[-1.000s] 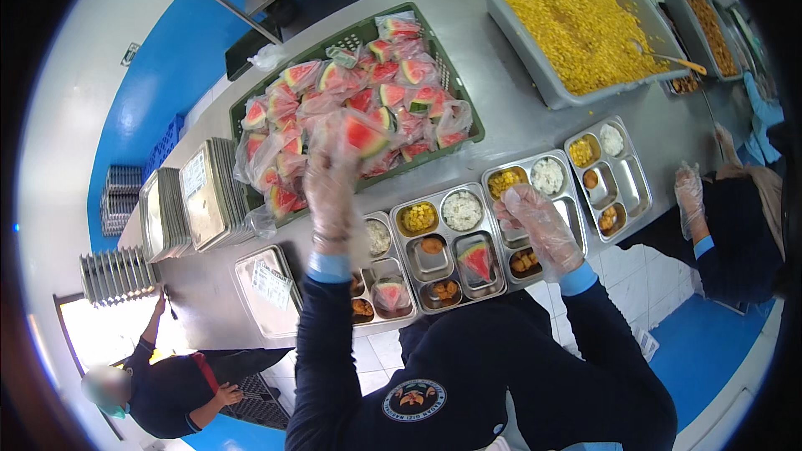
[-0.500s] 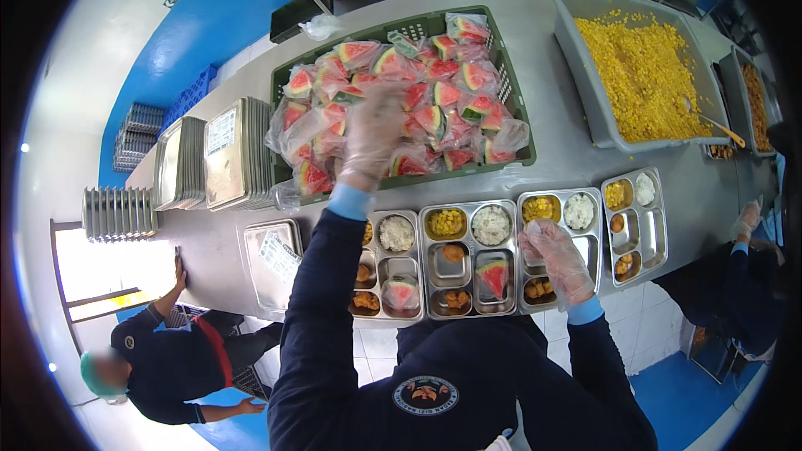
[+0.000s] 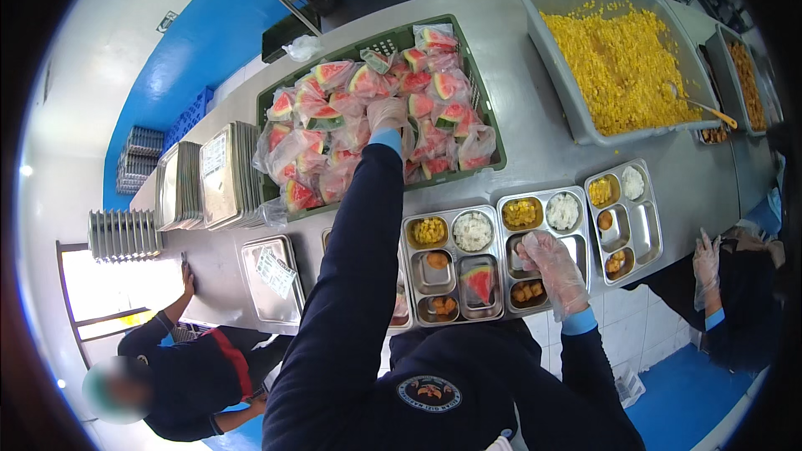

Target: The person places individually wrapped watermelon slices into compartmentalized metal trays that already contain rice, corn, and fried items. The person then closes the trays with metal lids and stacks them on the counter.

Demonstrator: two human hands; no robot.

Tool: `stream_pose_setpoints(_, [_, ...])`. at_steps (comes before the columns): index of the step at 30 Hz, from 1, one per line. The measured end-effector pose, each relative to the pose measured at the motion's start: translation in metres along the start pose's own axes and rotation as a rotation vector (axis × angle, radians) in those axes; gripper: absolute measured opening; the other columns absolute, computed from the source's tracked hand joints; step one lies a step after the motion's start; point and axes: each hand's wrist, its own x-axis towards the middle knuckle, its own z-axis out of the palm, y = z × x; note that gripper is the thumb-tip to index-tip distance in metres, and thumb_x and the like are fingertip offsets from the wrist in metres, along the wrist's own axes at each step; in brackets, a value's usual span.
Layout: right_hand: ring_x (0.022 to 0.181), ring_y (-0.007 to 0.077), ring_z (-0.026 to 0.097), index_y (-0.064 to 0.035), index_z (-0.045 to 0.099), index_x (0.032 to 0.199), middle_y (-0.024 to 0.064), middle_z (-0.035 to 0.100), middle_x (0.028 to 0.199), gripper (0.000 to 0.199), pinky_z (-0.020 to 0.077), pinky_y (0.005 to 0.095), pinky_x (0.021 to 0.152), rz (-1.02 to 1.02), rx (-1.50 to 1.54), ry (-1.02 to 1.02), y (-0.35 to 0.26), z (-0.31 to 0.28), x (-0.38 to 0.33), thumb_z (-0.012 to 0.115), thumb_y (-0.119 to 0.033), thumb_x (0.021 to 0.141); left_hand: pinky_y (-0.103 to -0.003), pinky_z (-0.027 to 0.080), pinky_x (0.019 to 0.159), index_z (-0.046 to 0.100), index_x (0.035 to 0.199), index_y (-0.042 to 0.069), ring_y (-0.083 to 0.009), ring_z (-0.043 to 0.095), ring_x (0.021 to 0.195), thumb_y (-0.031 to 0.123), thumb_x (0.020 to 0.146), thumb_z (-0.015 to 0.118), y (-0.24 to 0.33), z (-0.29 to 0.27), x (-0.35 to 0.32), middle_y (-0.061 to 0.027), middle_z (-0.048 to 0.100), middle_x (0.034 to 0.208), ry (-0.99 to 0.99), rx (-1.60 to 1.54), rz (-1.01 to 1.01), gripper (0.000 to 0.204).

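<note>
My gloved left hand point(image 3: 387, 115) reaches into a green crate point(image 3: 498, 146) and touches the bagged watermelon wedges point(image 3: 317, 108) piled there; its fingertips are hidden among the bags. My gloved right hand point(image 3: 555, 271) hovers over the lower compartments of a steel food tray point(image 3: 547, 196), fingers curled together; whatever they may hold is hidden. That tray has yellow corn point(image 3: 522, 213), white rice point(image 3: 562, 211) and fried pieces point(image 3: 526, 291). To its left, another tray point(image 3: 413, 263) has a bagged watermelon wedge point(image 3: 477, 284) in its lower right compartment.
Another filled tray point(image 3: 654, 238) lies at the right. Behind it stands a grey tub point(image 3: 576, 117) of corn with a spoon point(image 3: 710, 110). Stacked lidded trays point(image 3: 221, 175) and a lidded tray point(image 3: 273, 280) are at the left. Co-workers stand at both sides; one gloved hand point(image 3: 707, 267) shows at right.
My left hand has moved farther into the crate, onto the bags. My right hand stays over the same tray. The co-worker's gloved hand at right has come lower and nearer.
</note>
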Motion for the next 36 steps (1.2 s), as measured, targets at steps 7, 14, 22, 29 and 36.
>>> stream_pose_setpoints(7, [0.08,0.0053,0.054,-0.0059,0.065,0.104,-0.0005,0.065,0.093,0.024,0.0454,0.0228,0.074,0.069,-0.007,0.11,0.003,-0.008,-0.006,0.07,-0.029,0.101,-0.041,0.056,0.095,0.077,0.124,0.016,-0.0273,0.068,0.123,0.029,0.096,0.063,0.005,-0.019,-0.002,-0.0077,0.072,0.133,-0.1,0.077,-0.002,0.033])
stream_pose_setpoints(14, [0.087,0.0065,0.06,-0.0042,0.067,0.112,0.0015,0.068,0.099,0.031,0.048,0.0237,0.078,0.043,-0.077,0.105,-0.003,-0.006,-0.004,0.071,-0.033,0.101,-0.044,0.057,0.095,0.077,0.121,0.014,-0.0266,0.068,0.123,0.031,0.097,0.058,-0.01,0.006,0.035,-0.0082,0.071,0.134,-0.01,-0.338,-0.206,0.034])
stream_pose_setpoints(22, [0.084,0.0054,0.056,-0.0041,0.065,0.109,0.0007,0.066,0.098,0.029,0.0466,0.0226,0.076,-0.001,-0.024,0.081,-0.011,-0.009,-0.022,0.07,-0.032,0.102,-0.045,0.057,0.087,0.069,0.132,0.015,-0.0261,0.073,0.108,0.028,0.096,0.063,-0.031,0.009,-0.001,-0.0108,0.075,0.12,0.058,0.08,0.125,0.038])
stream_pose_setpoints(29, [0.085,0.0053,0.054,-0.0045,0.063,0.113,-0.0027,0.063,0.098,0.031,0.0439,0.0221,0.081,-0.157,-0.003,-0.083,-0.022,0.013,-0.035,0.066,-0.034,0.104,-0.036,0.058,0.093,0.058,0.139,0.007,-0.0191,0.07,0.103,0.007,0.096,0.067,-0.008,-0.047,-0.193,-0.0078,0.07,0.112,-0.061,-2.092,0.169,0.044])
stream_pose_setpoints(36, [0.093,0.0127,0.061,-0.0027,0.055,0.136,0.0064,0.063,0.111,0.052,0.0542,0.0293,0.081,-0.188,-0.206,-0.33,-0.004,0.022,-0.041,0.071,-0.036,0.099,-0.034,0.051,0.103,0.061,0.134,0.002,-0.0215,0.065,0.118,0.015,0.097,0.072,0.055,-0.006,-0.314,-0.0113,0.067,0.13,-0.518,-1.259,0.576,0.042])
